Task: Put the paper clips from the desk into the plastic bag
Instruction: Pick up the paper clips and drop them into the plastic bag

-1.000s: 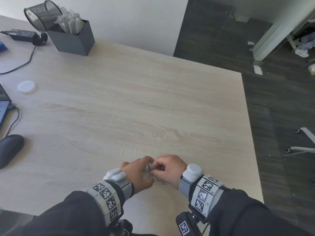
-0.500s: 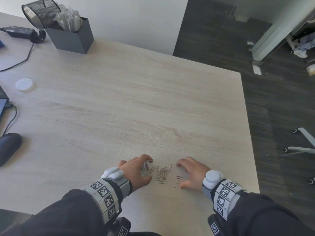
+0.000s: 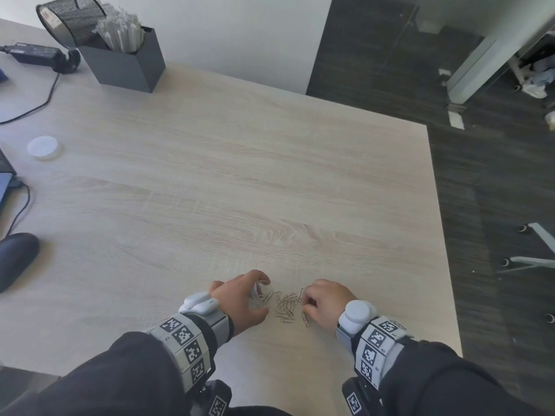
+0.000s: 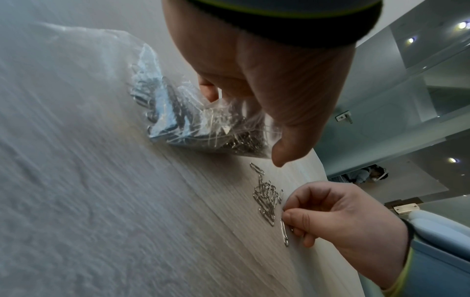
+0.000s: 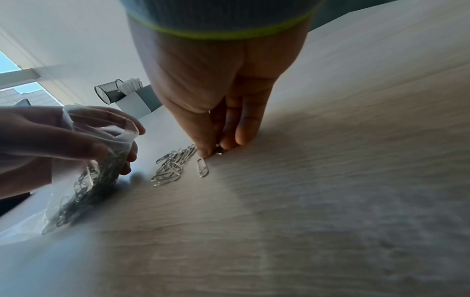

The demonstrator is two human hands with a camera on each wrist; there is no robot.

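Several silver paper clips (image 3: 286, 304) lie in a small pile on the light wooden desk (image 3: 240, 181) near its front edge. One clip (image 3: 305, 319) lies apart, just right of the pile. My left hand (image 3: 240, 295) grips the neck of a clear plastic bag (image 4: 193, 120) holding many clips, which rests on the desk left of the pile. My right hand (image 3: 312, 301) is at the pile's right side, its thumb and fingers (image 5: 203, 148) pinching a paper clip (image 5: 219, 152) against the desk.
At the back left stands a grey box (image 3: 126, 67) with white sticks and a tilted mesh cup (image 3: 69, 16). A power adapter (image 3: 36, 54), white lid (image 3: 43, 147) and dark mouse (image 3: 15, 259) lie left. The desk's right edge (image 3: 435, 205) drops to dark floor.
A second ago both hands met at the bag. The right hand then drew away to the right, spread out, and has now curled back onto a clip at the pile. The left hand kept the bag.
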